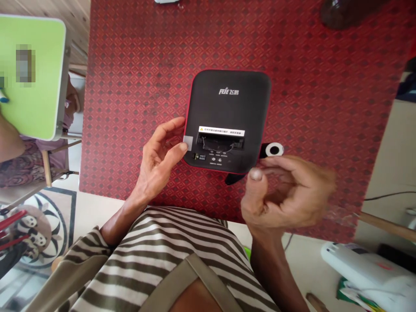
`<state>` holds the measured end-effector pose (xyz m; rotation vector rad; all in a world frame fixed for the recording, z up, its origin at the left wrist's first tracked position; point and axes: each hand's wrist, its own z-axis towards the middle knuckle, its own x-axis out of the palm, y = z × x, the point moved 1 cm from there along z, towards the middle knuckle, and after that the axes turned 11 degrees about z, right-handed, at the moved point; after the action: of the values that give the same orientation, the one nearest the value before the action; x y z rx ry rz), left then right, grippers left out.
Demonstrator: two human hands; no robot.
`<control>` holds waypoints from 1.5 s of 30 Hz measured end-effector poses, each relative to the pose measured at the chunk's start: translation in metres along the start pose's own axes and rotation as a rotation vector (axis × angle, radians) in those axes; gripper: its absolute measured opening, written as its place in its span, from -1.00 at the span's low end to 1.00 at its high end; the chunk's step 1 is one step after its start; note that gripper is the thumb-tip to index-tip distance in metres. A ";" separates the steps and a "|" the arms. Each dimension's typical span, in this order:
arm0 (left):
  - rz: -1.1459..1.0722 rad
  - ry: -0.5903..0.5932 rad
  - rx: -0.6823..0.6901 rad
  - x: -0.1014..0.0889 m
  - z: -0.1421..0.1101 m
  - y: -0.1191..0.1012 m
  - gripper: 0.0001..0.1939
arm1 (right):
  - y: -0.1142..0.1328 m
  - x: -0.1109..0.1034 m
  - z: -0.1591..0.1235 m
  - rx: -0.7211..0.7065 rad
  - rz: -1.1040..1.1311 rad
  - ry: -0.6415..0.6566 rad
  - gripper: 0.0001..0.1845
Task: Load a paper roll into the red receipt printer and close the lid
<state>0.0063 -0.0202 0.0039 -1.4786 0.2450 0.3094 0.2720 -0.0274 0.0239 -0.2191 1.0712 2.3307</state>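
A black receipt printer (230, 104) with a red edge lies over the red patterned table, a white warning strip above its paper slot. My left hand (160, 158) is closed on its left edge, the thumb on a small pale sticker or tape piece (188, 142) and the fingers reaching round the side. Beside the lower right corner, my right hand (287, 188) is curled, thumb and forefinger almost together. What lies between those fingertips, if anything, I cannot make out. A white paper roll (274, 149) with a dark core sits just beyond the right fingers, partly hidden.
Red patterned cloth covers the table (136, 78). A dark object (341, 13) stands at the far right. At left is a green-topped small table (39, 108) with a person beside it. A white appliance (367, 268) is below the right edge.
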 end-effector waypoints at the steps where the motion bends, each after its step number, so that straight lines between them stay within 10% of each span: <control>1: 0.004 0.013 0.004 -0.001 0.000 -0.001 -0.47 | 0.001 0.001 -0.006 0.021 0.005 -0.016 -0.47; 12: 0.209 -0.038 0.009 0.006 0.004 -0.013 -0.53 | 0.019 0.004 -0.011 0.066 -0.062 0.053 -0.51; 22: -0.211 -0.128 -0.225 0.020 0.008 -0.039 -0.63 | 0.016 0.002 -0.017 0.071 -0.035 0.095 -0.60; 34: -0.210 -0.108 -0.148 0.018 0.006 -0.019 -0.59 | 0.014 -0.010 0.014 0.085 -0.040 0.085 -0.72; 45: -0.184 -0.134 -0.056 0.022 0.005 0.001 -0.36 | -0.010 0.064 0.111 -0.051 -0.171 0.872 -0.76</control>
<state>0.0268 -0.0134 -0.0043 -1.5165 -0.0076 0.2672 0.2340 0.0871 0.0680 -1.3765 1.2909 2.1120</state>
